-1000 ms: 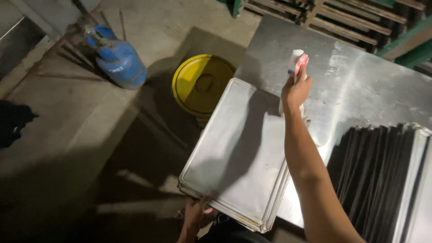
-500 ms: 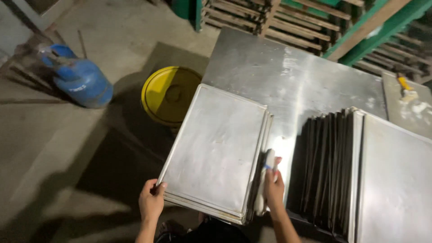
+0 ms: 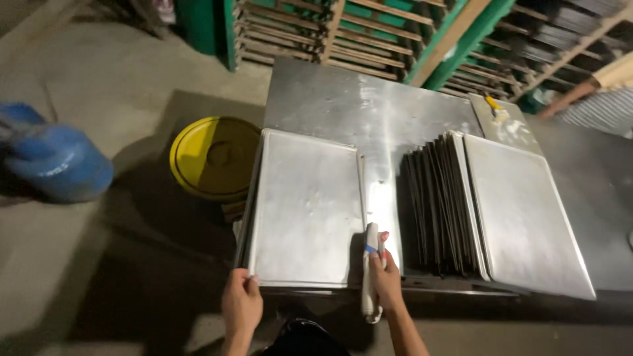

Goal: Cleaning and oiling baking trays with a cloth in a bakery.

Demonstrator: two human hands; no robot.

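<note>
My left hand [image 3: 241, 304] has its fingers curled over the near left corner of the metal tray [image 3: 304, 207], gripping its rim. My right hand [image 3: 386, 280] is clenched around a white handled tool [image 3: 370, 270], held upright against the tray's near right edge. The tray lies flat atop a stack at the near left of the steel table [image 3: 369, 109]. Just right of it, well-packed trays stand fanned on edge [image 3: 438, 198]. A yellow lidded bucket [image 3: 214, 157] sits on the floor left of the table; a blue cylinder [image 3: 56, 161] lies farther left.
</note>
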